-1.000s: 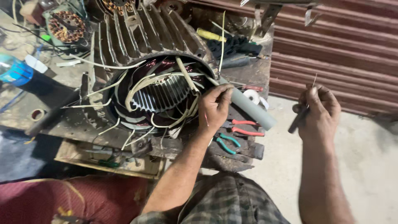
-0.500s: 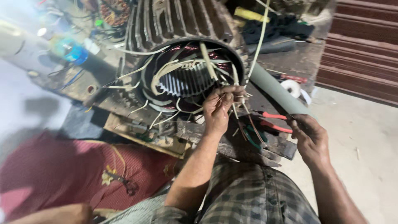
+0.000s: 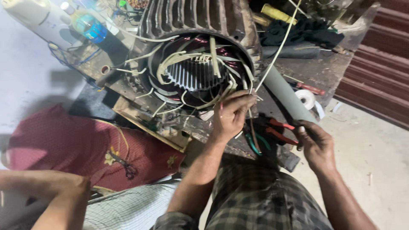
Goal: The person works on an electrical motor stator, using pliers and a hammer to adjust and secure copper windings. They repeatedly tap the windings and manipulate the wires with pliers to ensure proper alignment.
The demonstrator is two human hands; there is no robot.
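Observation:
A large electric motor stator (image 3: 196,74) with copper windings and white sleeved leads lies on a dirty bench. My left hand (image 3: 232,115) is at its lower right rim, fingers pinched on thin wire leads (image 3: 251,91); a dark wire hangs down from that grip. One long white lead (image 3: 277,47) runs from there up to the right. My right hand (image 3: 317,147) is at the bench's edge, fingers curled at the handle ends of red-handled pliers (image 3: 279,130). Whether it grips them is unclear. Green-handled pliers (image 3: 255,145) lie beside them.
A grey pipe (image 3: 285,96), a white tape roll (image 3: 306,98) and a yellow-handled tool (image 3: 277,13) lie on the bench to the right. A blue-labelled bottle (image 3: 89,25) stands at the back left. Another person's arm (image 3: 64,191) and a red cloth (image 3: 85,145) are at the lower left.
My right hand dropped from mid-air beside the bench down to the pliers. My left hand stayed at the stator rim on the leads. The view shifted closer and leftward.

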